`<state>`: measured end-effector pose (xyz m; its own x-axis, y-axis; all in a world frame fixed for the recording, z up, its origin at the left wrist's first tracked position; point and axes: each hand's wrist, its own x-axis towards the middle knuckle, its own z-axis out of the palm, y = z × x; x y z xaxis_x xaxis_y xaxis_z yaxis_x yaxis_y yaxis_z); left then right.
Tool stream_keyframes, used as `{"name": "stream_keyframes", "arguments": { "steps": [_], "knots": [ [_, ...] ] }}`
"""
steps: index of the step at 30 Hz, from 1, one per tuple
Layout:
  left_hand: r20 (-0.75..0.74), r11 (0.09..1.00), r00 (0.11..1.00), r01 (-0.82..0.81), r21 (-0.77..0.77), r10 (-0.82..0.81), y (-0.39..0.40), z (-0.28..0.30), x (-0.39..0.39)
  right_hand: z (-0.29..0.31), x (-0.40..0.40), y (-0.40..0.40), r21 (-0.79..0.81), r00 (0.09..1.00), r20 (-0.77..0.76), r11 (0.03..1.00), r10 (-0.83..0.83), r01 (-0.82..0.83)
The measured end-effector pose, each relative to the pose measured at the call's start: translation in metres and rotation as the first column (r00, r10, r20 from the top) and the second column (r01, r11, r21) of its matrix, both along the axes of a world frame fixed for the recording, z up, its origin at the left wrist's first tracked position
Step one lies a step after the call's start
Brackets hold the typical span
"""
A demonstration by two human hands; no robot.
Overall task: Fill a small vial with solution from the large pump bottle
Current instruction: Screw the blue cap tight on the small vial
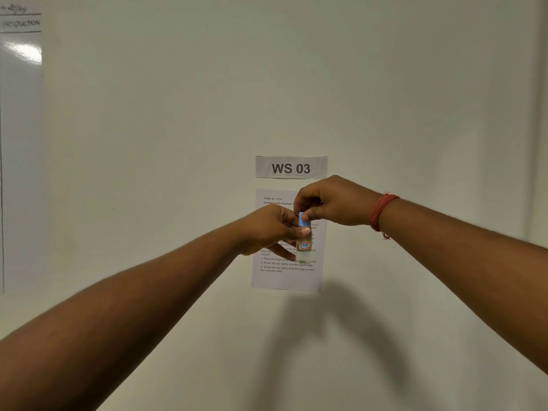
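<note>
A small clear vial (304, 252) with a red-framed label is held up in front of the wall, upright. My left hand (268, 231) grips its upper body from the left, thumb across the front. A light blue cap (304, 219) sits on top of the vial, and my right hand (332, 201) pinches it from above with fingertips and thumb. Some clear liquid seems to lie in the vial; its level is hard to tell. The large pump bottle is out of view.
Straight ahead is a white wall with a "WS 03" sign (291, 167) and a printed task sheet (286, 275) below it. A whiteboard (20, 143) hangs at the far left. A red thread band (382, 210) circles my right wrist.
</note>
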<state>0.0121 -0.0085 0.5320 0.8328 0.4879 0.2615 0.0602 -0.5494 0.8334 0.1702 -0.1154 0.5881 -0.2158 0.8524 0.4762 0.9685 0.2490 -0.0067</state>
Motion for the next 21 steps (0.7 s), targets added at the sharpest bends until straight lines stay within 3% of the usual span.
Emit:
{"name": "stream_keyframes", "arguments": {
  "steps": [13, 21],
  "knots": [
    [0.006, 1.000, 1.000, 0.023, -0.008, -0.023, 0.005, -0.006, 0.004, -0.004, 0.000, 0.005, -0.005, 0.991, 0.127, 0.999, -0.048, 0.049],
    [0.002, 1.000, 1.000, 0.010, -0.013, -0.010, 0.009, -0.007, 0.007, -0.005, 0.007, 0.004, -0.044, 0.993, 0.118, 0.999, -0.004, 0.009]
  ]
}}
